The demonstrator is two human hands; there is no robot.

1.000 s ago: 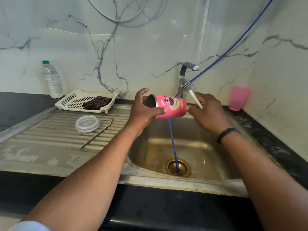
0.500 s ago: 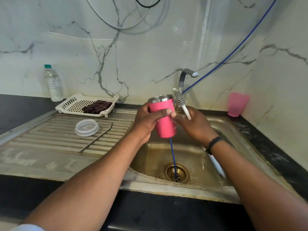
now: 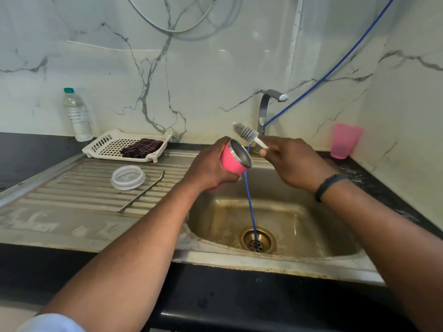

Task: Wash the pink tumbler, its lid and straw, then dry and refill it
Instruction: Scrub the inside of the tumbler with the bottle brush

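Risk, brush: I judge the bristle head of the bottle brush [image 3: 245, 132] could catch the steel rim on entry, since it sits just above and behind the mouth, not yet lined up with it.
Risk, slip: the pink tumbler [image 3: 233, 161] looks smooth and may be wet; tilted over the sink [image 3: 275, 256], it could twist out of my hold.
Left hand [image 3: 208, 167]: fingers wrapped round the tumbler body, mouth angled up and to the right.
Right hand [image 3: 291, 158]: pinching the white brush handle close to the bristles.
Tumbler: pink coated shell, bare steel lining, round tapered form.
Lid [image 3: 128, 176]: clear plastic disc, lying on the ridged drainboard [image 3: 72, 188].
Straw [image 3: 143, 192]: thin metal tube with a bent end, just beside the lid.
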